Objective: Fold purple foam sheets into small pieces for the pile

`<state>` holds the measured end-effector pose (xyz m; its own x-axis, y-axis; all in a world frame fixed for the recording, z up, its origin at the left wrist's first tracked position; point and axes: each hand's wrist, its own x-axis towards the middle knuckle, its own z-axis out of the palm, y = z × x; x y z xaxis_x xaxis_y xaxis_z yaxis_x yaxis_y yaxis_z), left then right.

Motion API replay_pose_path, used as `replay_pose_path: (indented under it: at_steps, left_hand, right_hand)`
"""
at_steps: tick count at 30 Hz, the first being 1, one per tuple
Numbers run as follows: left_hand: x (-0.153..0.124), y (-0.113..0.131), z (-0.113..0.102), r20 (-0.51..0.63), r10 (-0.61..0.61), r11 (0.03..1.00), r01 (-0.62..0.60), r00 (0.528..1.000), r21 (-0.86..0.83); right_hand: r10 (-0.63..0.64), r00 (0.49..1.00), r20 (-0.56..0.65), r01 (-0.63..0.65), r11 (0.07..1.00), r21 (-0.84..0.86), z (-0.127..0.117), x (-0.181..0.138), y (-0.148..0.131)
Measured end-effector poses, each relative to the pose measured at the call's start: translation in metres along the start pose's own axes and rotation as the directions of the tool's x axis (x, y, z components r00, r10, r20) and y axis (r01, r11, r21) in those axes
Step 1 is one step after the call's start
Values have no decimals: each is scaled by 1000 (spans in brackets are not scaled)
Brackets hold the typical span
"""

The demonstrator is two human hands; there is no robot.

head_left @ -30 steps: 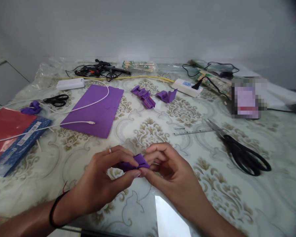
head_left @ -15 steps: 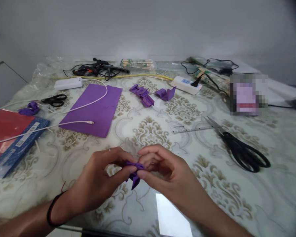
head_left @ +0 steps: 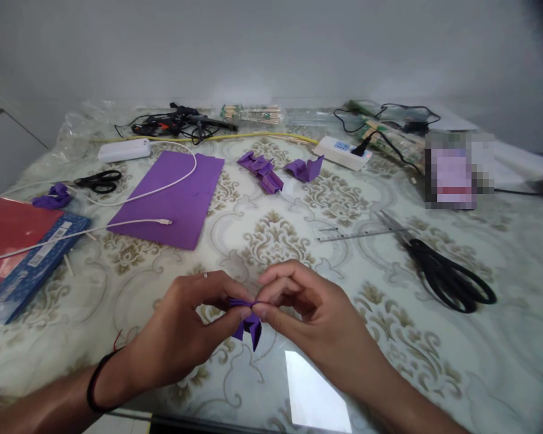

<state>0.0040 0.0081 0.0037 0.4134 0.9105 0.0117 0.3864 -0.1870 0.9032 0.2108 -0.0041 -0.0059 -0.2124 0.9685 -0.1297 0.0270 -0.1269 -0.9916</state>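
Between my two hands, above the near part of the table, is a small piece of folded purple paper (head_left: pixel 252 330). My left hand (head_left: pixel 192 322) pinches its left side between thumb and fingers. The thumb and forefinger of my right hand (head_left: pixel 310 307) pinch its upper right edge. Pointed flaps of the paper hang below the fingertips, and its upper part is partly hidden by them. Farther back lie a row of folded purple pieces (head_left: pixel 261 172) and one separate folded purple piece (head_left: pixel 304 169). Flat purple sheets (head_left: pixel 167 196) rest to the left.
Large black scissors (head_left: pixel 447 271) lie at right across a clear ruler (head_left: pixel 362 234). Smaller scissors (head_left: pixel 100 181), a white cable (head_left: pixel 136 226) and a red and blue packet (head_left: pixel 31 253) are at left. Behind stand a power strip (head_left: pixel 342 152) and tangled black cords (head_left: pixel 181 125).
The folded paper has turned slightly in my fingers, and its hanging points now face more to the right. Both hands keep their pinch at nearly the same place.
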Motion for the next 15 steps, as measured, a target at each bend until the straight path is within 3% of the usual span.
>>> replay_pose_path:
  at_steps: [4, 8, 11, 15]
  left_hand:
    - [-1, 0, -2, -96, -19, 996, 11, 995, -83]
    - [-1, 0, -3, -210, -34, 984, -4, 977, -180]
    - [0, 1, -1, -206, -70, 973, 21, 976, -228]
    - [2, 3, 0, -118, -95, 960, 59, 988, -275]
  right_hand:
    - [-46, 998, 52, 48, 998, -35, 0, 0, -3]
    - [35, 990, 134, -34, 999, -14, 1, 0, -3]
    - [105, 986, 132, -105, 994, -2, 3, 1, -1]
    - [83, 994, 65, -83, 997, 2, 1, 2, 2]
